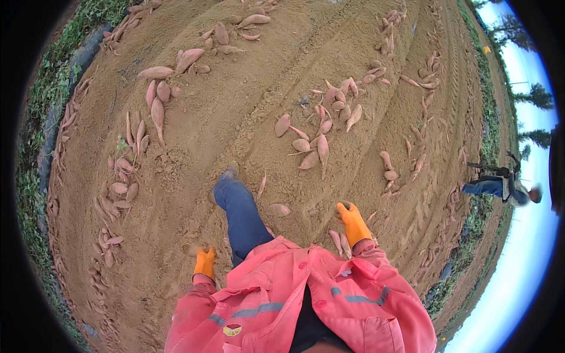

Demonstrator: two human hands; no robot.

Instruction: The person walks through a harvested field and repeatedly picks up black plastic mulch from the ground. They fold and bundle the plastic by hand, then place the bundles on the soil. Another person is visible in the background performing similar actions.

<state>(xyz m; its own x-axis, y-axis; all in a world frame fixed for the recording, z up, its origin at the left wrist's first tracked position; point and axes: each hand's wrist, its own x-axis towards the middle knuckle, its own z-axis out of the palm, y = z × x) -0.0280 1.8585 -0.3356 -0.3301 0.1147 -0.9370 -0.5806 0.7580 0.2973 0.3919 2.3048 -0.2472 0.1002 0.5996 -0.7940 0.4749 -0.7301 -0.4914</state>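
Note:
My left hand point(205, 262), in an orange glove, hangs over bare brown soil to the left of my leg; whether it holds anything is unclear. My right hand point(352, 220), also gloved in orange, is at the right with its fingers curled; nothing can be made out in it. Close beside the right hand lie slim sweet potatoes point(340, 243), partly behind the jacket. A single sweet potato point(279, 209) rests on the soil between the hands, with a thin one point(262, 185) above it. Farther ahead is a loose pile of sweet potatoes point(323, 148).
My leg in blue trousers point(242, 212) stands on the soil. Rows of sweet potatoes point(157, 114) run along the left and another row point(390, 175) along the right. Green vines point(44, 101) and dark plastic film edge the field. A person point(503, 187) stands at the far right.

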